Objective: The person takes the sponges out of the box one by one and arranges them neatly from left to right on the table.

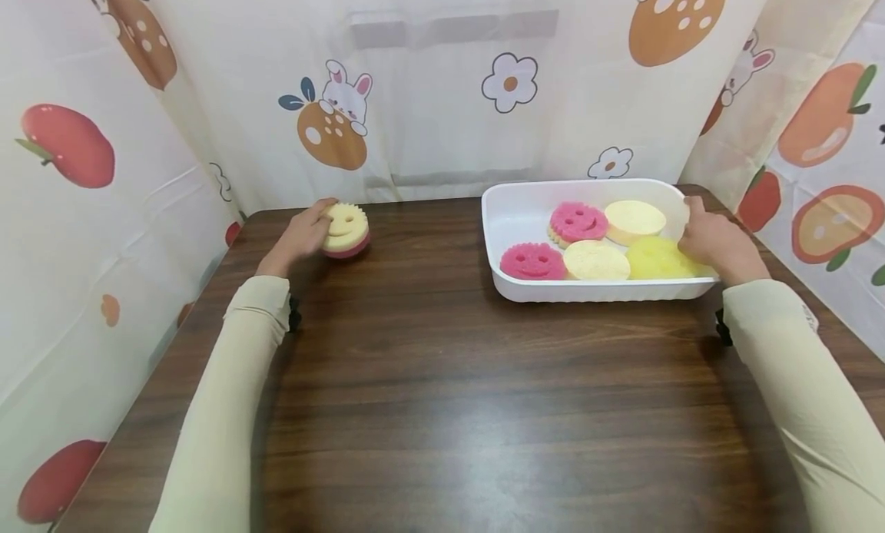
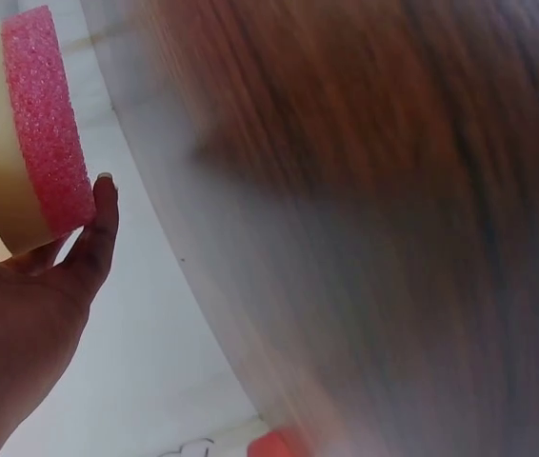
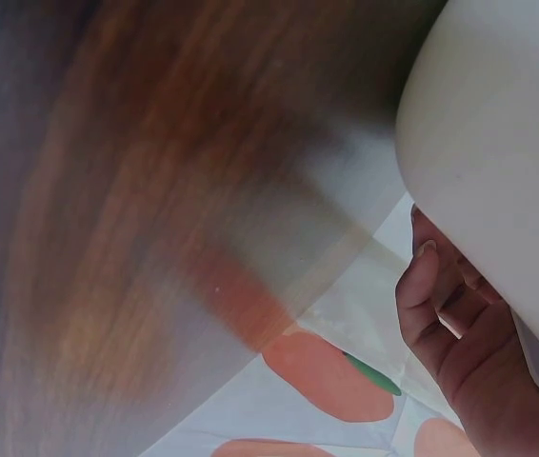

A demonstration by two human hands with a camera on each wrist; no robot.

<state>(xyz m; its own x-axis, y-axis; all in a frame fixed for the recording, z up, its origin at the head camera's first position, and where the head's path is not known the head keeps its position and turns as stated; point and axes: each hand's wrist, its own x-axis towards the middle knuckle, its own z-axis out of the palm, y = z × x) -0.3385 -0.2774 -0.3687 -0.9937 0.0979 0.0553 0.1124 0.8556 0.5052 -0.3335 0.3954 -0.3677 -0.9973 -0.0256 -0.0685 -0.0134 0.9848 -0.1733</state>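
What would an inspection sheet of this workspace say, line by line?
Surface: dark wood-grain table with a glossy highlight.
Job's things: two-layer sponge, pale yellow and pink, with a smiley face; white tray holding two pink smiley sponges, two pale yellow rounds and bright yellow material, piece count unclear.
Clutter: nothing seen.
Grippers: bare hands; left hand holds the two-layer sponge, right hand grips the tray's right end.
Cables: nothing seen.
Surroundings: printed cloth with fruit, rabbits and flowers, behind and on both sides.
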